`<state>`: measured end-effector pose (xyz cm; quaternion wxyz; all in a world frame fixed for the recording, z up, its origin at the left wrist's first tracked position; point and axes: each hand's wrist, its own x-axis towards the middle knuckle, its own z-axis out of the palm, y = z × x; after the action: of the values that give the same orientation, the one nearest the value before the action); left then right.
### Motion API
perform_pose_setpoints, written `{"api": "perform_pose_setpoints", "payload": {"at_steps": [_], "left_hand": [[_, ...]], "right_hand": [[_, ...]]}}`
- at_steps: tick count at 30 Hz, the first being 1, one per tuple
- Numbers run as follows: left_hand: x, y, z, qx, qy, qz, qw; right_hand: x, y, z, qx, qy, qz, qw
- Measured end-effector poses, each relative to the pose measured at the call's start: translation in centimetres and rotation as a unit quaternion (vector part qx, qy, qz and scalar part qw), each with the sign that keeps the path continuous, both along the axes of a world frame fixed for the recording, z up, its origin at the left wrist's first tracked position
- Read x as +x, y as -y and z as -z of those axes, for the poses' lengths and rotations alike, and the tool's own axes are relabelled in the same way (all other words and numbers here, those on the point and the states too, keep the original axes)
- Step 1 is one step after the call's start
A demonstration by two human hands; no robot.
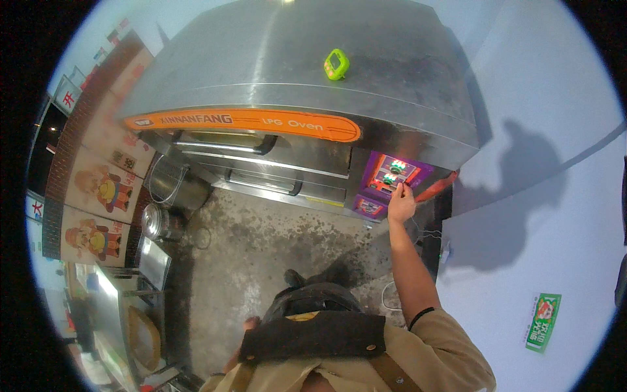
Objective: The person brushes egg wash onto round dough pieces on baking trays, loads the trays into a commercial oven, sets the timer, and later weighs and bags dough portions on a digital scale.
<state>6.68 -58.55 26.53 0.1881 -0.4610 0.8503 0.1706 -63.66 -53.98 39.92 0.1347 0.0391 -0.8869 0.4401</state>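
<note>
The right fingertips [403, 188] are bent together at the lower right of the purple and orange control panel [382, 173]; I cannot tell from my feed whether they grasp a control or only press there. Behind them I see the right hand [401, 208] raised, its bare forearm reaching up from the lower right. The left hand [251, 323] hangs low beside the dark apron [313, 336], mostly hidden, so I cannot tell how its fingers are set. The panel sits on the right end of the front of the steel oven [287, 85], beside two doors with bar handles. I have a bright green timer [336, 64] on the oven's top, and a metal bucket [188, 184] on the floor [241, 248] to the left
</note>
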Motion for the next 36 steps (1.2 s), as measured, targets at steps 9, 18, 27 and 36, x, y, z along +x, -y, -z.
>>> {"api": "perform_pose_setpoints", "payload": {"at_steps": [9, 18, 27, 36], "left_hand": [[0.9, -0.2, 0.3, 0.023, -0.028, 0.013, 0.999], [0.0, 0.4, -0.4, 0.112, -0.103, -0.122, 0.981], [-0.8, -0.5, -1.0, 0.043, -0.063, -0.033, 0.997], [-0.8, -0.2, -0.9, 0.044, -0.051, -0.025, 0.997]], "right_hand": [[0.2, 0.4, 1.6, 0.079, 0.000, 0.013, 0.997], [-0.2, 0.8, 2.0, 0.107, 0.066, 0.036, 0.991], [0.1, 0.6, 1.5, 0.115, 0.034, 0.031, 0.992], [1.3, 0.8, -1.3, 0.080, 0.050, 0.030, 0.995]]}}
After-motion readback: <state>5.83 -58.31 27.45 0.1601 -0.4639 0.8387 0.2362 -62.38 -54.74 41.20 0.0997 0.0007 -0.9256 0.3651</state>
